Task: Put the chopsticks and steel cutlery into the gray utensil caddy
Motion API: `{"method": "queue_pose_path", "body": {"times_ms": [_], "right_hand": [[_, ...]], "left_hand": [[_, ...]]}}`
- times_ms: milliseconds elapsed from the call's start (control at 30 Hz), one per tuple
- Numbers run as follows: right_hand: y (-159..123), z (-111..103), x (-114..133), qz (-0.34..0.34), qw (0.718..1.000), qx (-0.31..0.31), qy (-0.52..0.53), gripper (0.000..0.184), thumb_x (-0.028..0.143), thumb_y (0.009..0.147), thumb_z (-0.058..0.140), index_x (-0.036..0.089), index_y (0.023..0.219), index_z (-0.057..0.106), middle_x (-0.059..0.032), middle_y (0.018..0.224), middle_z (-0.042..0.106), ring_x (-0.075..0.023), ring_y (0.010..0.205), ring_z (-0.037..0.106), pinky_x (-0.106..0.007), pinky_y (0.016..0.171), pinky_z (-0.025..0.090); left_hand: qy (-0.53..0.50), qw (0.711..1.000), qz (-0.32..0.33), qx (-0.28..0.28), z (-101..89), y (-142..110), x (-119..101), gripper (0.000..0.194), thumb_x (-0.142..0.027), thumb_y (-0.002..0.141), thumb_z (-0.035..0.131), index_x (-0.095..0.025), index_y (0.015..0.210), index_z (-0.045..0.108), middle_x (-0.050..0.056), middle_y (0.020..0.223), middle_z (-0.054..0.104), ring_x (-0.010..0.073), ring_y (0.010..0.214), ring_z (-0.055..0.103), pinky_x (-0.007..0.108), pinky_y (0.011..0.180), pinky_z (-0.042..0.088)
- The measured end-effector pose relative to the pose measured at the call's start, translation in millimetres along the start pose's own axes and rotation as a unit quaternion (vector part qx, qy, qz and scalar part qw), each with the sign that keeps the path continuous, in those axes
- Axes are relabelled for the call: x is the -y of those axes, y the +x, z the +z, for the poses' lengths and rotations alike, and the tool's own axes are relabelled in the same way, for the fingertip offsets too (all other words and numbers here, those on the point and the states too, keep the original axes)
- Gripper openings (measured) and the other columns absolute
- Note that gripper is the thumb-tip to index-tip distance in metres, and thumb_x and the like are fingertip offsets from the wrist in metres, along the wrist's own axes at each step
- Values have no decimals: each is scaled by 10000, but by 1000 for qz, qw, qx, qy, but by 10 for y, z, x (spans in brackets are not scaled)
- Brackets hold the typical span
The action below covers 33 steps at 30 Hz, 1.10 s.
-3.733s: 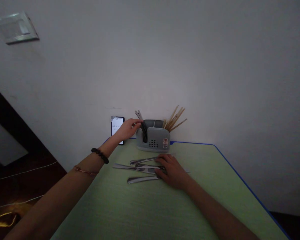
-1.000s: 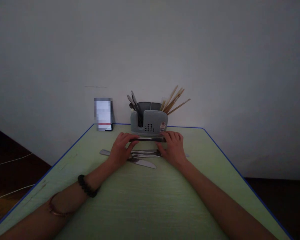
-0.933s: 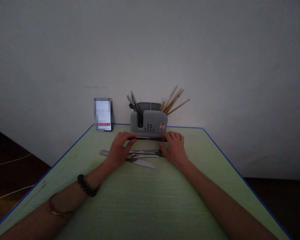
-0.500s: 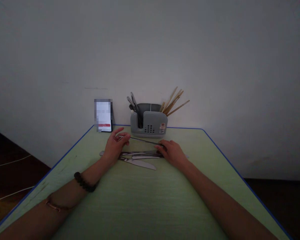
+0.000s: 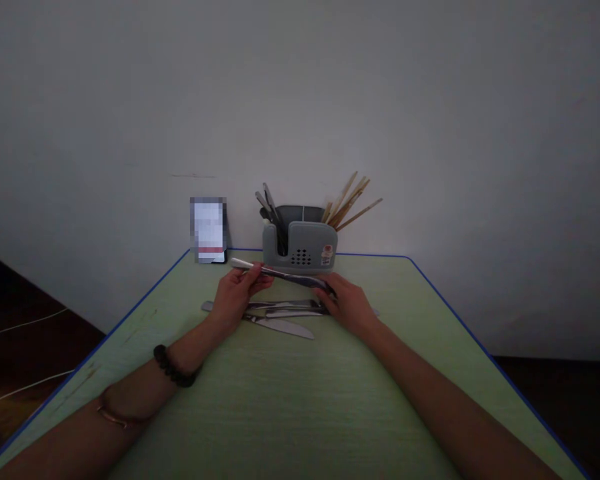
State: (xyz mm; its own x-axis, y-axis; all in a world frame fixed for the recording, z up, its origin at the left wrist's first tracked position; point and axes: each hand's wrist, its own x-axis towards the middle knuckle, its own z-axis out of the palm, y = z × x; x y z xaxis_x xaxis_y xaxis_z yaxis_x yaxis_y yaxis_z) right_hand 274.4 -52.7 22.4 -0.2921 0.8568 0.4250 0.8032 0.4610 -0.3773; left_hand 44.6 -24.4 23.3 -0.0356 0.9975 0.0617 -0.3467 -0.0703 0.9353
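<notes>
A silver table knife (image 5: 291, 277) is held above the table between both hands, its handle end up at the left and its other end lower at the right. My left hand (image 5: 235, 293) pinches it near the handle with thumb and fingers. My right hand (image 5: 347, 301) grips the other end, which the fingers partly hide. Below the hands lie several more table knives (image 5: 287, 327), loosely side by side and partly covered by both hands. Just behind the held knife stands a grey cutlery holder (image 5: 313, 240).
Several wooden chopsticks (image 5: 350, 203) lean out of the holder's right side. Metal cutlery (image 5: 269, 199) stands in its left compartment. A phone (image 5: 210, 230) with a lit screen leans against the wall at the left. The pale green table (image 5: 300, 400) has a blue edge.
My left hand has shifted its grip on the knife and raised the handle end, so the knife slants. Earlier it was level in both hands. The left hand has left the holder since the first frame.
</notes>
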Motion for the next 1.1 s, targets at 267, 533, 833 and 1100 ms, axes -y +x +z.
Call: {"method": "queue_pose_path", "body": {"times_ms": [267,533,833,1100], "right_hand": [[6,-4,26,-24,999,26,-39,330,338,944,368,193,1157,574,-80,1060,661,-181,911,624,-279,785,457],[11,-15,57,24,994,69,-81,372,368,960,314,204,866,635,-23,679,674,-155,616,610,-238,592,378],[5,-9,24,27,999,20,1,266,392,925,390,191,998,549,-51,834,672,-170,715,617,-262,637,420],[10,23,-6,26,1000,6,13,260,375,914,415,189,1041,544,-66,895,655,-181,775,607,-287,697,444]], "left_hand": [[26,999,30,-20,3,1,-23,423,-429,641,738,-146,919,591,-3,716,654,120,606,636,271,615,559],[69,997,33,-9,8,-7,-48,409,-480,619,735,-145,767,553,13,691,655,111,571,598,243,533,524],[55,998,23,-15,26,-7,-29,410,-485,673,687,-138,835,541,19,714,635,133,633,607,238,505,510],[46,998,44,5,-6,-8,3,407,-463,683,697,-139,884,553,-8,707,606,118,643,593,225,515,513]]}}
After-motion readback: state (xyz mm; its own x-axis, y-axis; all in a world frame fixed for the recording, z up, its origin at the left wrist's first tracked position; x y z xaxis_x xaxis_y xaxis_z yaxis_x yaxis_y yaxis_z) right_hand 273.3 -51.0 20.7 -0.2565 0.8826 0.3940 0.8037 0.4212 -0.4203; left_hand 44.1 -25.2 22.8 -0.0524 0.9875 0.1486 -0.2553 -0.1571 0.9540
